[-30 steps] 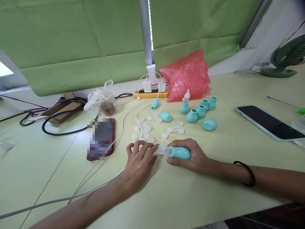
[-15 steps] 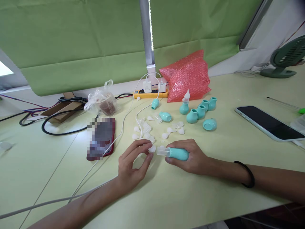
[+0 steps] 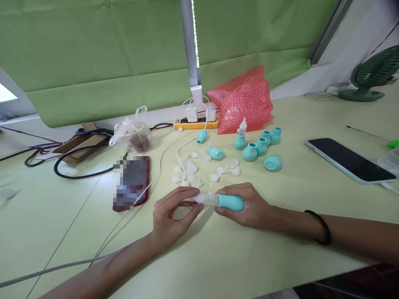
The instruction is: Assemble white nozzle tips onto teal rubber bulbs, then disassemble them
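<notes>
My right hand (image 3: 249, 205) is closed round a turquoise squeeze bulb (image 3: 230, 202) lying sideways, with a clear plastic tube (image 3: 210, 199) sticking out of its left end. Between the thumb and fingers of my left hand (image 3: 176, 211) is a small whitish soft nozzle tip (image 3: 198, 198), which meets the tube's free end. How far it sits on the tube I cannot tell. Just beyond the hands lie several loose white tips (image 3: 215, 177) and clear tubes (image 3: 191, 168). Farther back one bulb (image 3: 240, 141) stands upright with a tube and tip fitted, near several bare turquoise bulbs (image 3: 249, 152).
A red-cased phone (image 3: 132, 182) and white cables (image 3: 160, 158) lie to the left. At the back are a bagged tape roll (image 3: 139, 139), a yellow power strip (image 3: 196, 123) and red bubble wrap (image 3: 245, 104). Rightward lie another phone (image 3: 349, 160) and a green fan (image 3: 370, 74).
The nozzle tip in my left hand has moved from just off the clear tube's end to touching it. My right hand still holds the bulb in nearly the same place.
</notes>
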A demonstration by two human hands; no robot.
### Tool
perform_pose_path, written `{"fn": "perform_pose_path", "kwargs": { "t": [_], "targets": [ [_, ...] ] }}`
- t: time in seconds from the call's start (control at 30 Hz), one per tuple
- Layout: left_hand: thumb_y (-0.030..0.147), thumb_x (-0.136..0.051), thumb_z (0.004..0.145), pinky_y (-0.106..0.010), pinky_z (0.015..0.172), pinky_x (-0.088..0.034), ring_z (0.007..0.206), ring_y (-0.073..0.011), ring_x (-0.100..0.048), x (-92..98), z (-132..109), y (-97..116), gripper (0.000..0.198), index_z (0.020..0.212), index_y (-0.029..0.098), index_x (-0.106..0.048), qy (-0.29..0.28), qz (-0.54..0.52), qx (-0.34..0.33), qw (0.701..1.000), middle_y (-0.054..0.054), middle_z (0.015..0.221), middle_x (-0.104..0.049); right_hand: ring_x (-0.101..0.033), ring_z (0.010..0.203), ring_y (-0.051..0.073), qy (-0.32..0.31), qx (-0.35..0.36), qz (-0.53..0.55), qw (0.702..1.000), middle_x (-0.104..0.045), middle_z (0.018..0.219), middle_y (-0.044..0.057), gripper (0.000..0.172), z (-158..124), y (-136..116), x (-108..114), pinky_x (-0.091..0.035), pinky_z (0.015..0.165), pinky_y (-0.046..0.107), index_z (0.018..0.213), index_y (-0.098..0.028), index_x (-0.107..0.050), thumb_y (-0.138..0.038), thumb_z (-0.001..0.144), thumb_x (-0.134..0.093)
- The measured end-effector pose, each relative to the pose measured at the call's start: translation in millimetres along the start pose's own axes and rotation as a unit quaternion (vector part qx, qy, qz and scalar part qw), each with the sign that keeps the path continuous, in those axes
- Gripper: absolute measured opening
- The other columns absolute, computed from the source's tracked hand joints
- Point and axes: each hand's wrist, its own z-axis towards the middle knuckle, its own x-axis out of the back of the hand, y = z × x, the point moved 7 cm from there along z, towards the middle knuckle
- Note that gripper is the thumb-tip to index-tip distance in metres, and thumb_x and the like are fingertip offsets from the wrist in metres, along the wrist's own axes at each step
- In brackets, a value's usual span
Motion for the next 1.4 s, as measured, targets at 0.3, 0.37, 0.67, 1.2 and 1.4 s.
{"fn": "perform_pose_path", "kwargs": {
  "t": [0.3,0.37,0.67,1.2,1.4],
  "targets": [
    [0.002,-0.061,0.064,-0.031,0.062,-0.059,0.077,-0.0183,-0.063,-1.3,-0.6,-4.7,0.027,0.087,0.016,-0.065,-0.012,-0.003,0.0,1.0,-0.008,0.09,-0.065,-0.049,0.054,0.009,0.0,-0.018,0.009,1.0,-0.057,0.061,-0.001,0.006,0.6,2.7,-0.2,-0.038,0.052,0.019,0.072,-0.016,-0.057,-0.022,0.069,-0.056],
    [0.002,-0.059,0.065,-0.03,0.06,-0.059,0.078,-0.0177,-0.062,-2.5,0.1,-4.5,0.026,0.087,0.016,-0.065,-0.019,-0.016,0.006,1.0,-0.008,0.09,-0.064,-0.047,0.051,0.008,-0.009,-0.028,0.013,0.999,-0.055,0.059,-0.001,0.007,1.1,3.6,-0.8,-0.037,0.05,0.019,0.071,-0.016,-0.057,-0.022,0.069,-0.056],
    [0.008,-0.067,0.059,-0.028,0.06,-0.058,0.067,-0.0177,-0.064,-0.7,-1.1,-25.0,0.023,0.081,0.015,-0.067,0.002,-0.084,0.144,0.986,-0.005,0.079,-0.068,-0.045,0.05,0.007,-0.026,-0.029,0.013,0.999,-0.054,0.058,-0.001,0.007,2.3,1.4,-0.1,-0.036,0.049,0.019,0.071,-0.015,-0.057,-0.021,0.069,-0.055],
    [0.011,-0.071,0.055,-0.021,0.057,-0.057,0.062,-0.0172,-0.065,-2.9,-0.8,-16.8,0.018,0.072,0.018,-0.068,-0.051,0.02,0.081,0.995,-0.002,0.074,-0.068,-0.05,0.055,0.01,-0.163,-0.119,0.069,0.977,-0.058,0.061,-0.001,0.013,3.5,17.7,-4.7,-0.04,0.051,0.019,0.07,-0.015,-0.061,-0.026,0.063,-0.061],
    [0.009,-0.069,0.059,-0.021,0.057,-0.056,0.063,-0.0163,-0.065,-10.3,-0.8,-5.4,0.021,0.079,0.017,-0.068,-0.102,0.027,0.0,0.994,-0.004,0.077,-0.068,-0.05,0.055,0.01,-0.221,-0.148,0.1,0.959,-0.057,0.061,-0.001,0.019,5.3,24.0,-4.9,-0.039,0.048,0.019,0.07,-0.014,-0.062,-0.029,0.058,-0.064]
  ]
}}
